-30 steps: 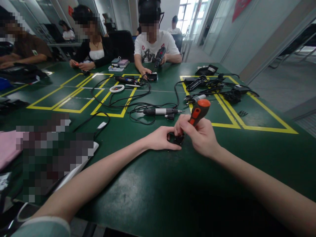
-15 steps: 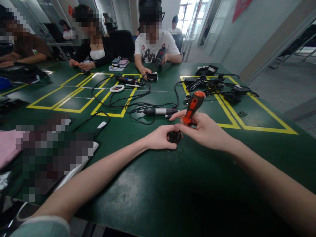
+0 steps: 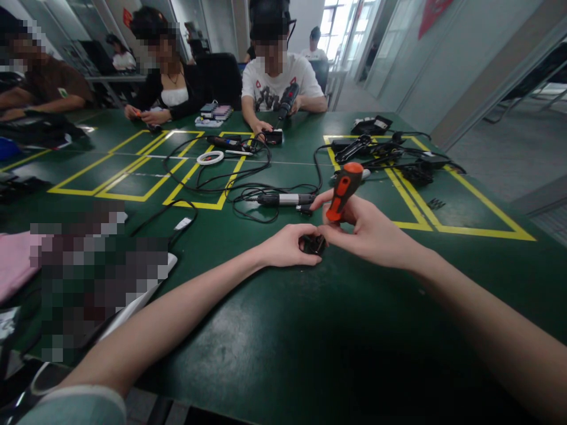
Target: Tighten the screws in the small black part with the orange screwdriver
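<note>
In the middle of the head view, my left hand [image 3: 295, 245] is closed around a small black part [image 3: 313, 244] low over the green table, thumb on the near side. What kind of part it is cannot be made out. My right hand [image 3: 361, 230] grips a screwdriver [image 3: 345, 192] with an orange and black handle, which leans with its butt end up and slightly to the right. The fingers hide the screwdriver's shaft and tip, which are close to the black part. Just beyond my hands lies a grey and black electric screwdriver [image 3: 287, 200] with its cable.
Black cabled devices [image 3: 390, 150] lie at the back right, near several small dark pieces [image 3: 436, 203]. A white ring [image 3: 210, 158] sits among cables. Across the green table [image 3: 266, 330], a person [image 3: 283, 82] holds a power tool [image 3: 289, 101]. Yellow tape [image 3: 482, 235] marks rectangles.
The screwdriver's handle has turned and shifted slightly left, with my right fingers moving along with it. My left hand keeps the black part in nearly the same place.
</note>
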Tool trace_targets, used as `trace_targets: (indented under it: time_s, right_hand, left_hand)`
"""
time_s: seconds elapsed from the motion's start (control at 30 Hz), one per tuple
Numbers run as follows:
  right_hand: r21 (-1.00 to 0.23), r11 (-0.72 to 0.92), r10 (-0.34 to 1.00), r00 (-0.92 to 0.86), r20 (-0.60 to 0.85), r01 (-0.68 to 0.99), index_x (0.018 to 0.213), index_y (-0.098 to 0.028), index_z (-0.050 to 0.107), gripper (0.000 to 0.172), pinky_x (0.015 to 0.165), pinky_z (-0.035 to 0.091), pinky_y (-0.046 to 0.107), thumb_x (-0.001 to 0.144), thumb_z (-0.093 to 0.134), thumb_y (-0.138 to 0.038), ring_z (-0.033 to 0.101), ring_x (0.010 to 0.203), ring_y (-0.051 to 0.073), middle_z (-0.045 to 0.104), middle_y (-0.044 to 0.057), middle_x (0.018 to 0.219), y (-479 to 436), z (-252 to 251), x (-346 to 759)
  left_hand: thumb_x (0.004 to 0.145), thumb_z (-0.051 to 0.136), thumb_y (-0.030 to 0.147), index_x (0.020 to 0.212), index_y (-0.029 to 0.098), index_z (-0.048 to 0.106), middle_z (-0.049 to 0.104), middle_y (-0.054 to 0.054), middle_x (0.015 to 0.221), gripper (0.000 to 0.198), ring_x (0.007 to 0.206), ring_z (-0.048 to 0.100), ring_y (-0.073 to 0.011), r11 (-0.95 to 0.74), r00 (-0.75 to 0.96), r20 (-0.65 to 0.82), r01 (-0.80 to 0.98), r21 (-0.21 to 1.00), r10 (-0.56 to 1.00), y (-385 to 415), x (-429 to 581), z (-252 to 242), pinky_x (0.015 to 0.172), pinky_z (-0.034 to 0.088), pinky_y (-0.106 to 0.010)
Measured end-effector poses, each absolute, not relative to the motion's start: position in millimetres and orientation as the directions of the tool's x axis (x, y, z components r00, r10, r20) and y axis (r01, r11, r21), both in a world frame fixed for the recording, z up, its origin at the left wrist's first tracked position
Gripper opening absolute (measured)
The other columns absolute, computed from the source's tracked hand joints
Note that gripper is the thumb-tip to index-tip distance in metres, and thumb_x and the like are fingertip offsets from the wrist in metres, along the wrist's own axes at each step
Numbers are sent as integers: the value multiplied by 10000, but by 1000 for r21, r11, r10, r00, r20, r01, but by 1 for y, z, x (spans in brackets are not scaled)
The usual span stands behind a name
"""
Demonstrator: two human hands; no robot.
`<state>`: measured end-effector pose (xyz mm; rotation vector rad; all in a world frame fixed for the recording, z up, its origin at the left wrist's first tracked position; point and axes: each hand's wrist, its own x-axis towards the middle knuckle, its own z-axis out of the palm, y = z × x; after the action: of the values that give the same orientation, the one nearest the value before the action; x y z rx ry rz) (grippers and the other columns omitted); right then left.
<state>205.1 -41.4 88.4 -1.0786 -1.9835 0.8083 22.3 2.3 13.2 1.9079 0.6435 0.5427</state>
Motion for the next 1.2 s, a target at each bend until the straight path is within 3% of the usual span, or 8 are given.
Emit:
trace_targets:
  time_s: [0.23,0.4,0.5,0.87,0.97,1.07,1.2]
  right_hand:
    - [-742,497,854,-403,329,450,983,-211,622,197,632,493,305,788,645,-188,584,703,184,673,51,923,-40,87,206]
    - [-744,479,860,-419,291,466,982,-204,608,133,557,427,283,850,608,-226,524,588,156,611,-5,726,-41,87,203]
    - [-757,467,866,-410,286,457,964,-197,601,105,551,408,273,867,605,-237,529,587,145,625,-1,744,-41,88,202]
    - [-791,440,877,-392,278,424,913,-217,574,185,547,388,268,746,618,-151,460,555,130,506,-53,661,-41,88,204]
    - [-798,427,883,-386,267,425,847,-219,567,80,543,374,273,818,641,-233,441,540,125,504,-52,636,-41,89,202]
    - [-798,418,888,-378,260,433,822,-219,580,132,565,384,286,887,632,-322,462,558,136,521,-38,632,-40,88,201]
    - [-774,440,892,-321,319,455,854,-216,601,93,605,405,302,874,643,-296,500,619,154,581,-4,735,-36,87,204]
  left_hand:
    - [721,767,226,1020,110,688,647,-2,882,330,738,532,-112,-331,758,81,183,926,647,1,22,16,712,447,-249]
    - [729,770,240,1034,117,698,651,-2,889,336,728,526,-109,-351,761,81,199,915,644,3,23,13,697,439,-244]
    - [725,772,230,1016,122,696,650,-5,883,319,740,537,-115,-359,760,88,198,912,644,4,23,12,716,449,-247]
    - [740,779,279,1007,119,712,633,16,814,319,685,513,-105,-334,760,43,233,913,648,2,22,16,691,429,-246]
    - [760,774,282,1013,124,734,655,8,821,302,683,514,-104,-323,768,34,228,919,640,1,21,17,681,423,-239]
    - [785,784,333,1001,118,738,664,0,831,308,682,506,-102,-318,776,34,218,923,630,1,21,19,663,412,-236]
    - [834,763,421,998,119,721,654,0,845,346,675,475,-98,-314,784,35,207,927,620,1,22,19,637,380,-237]
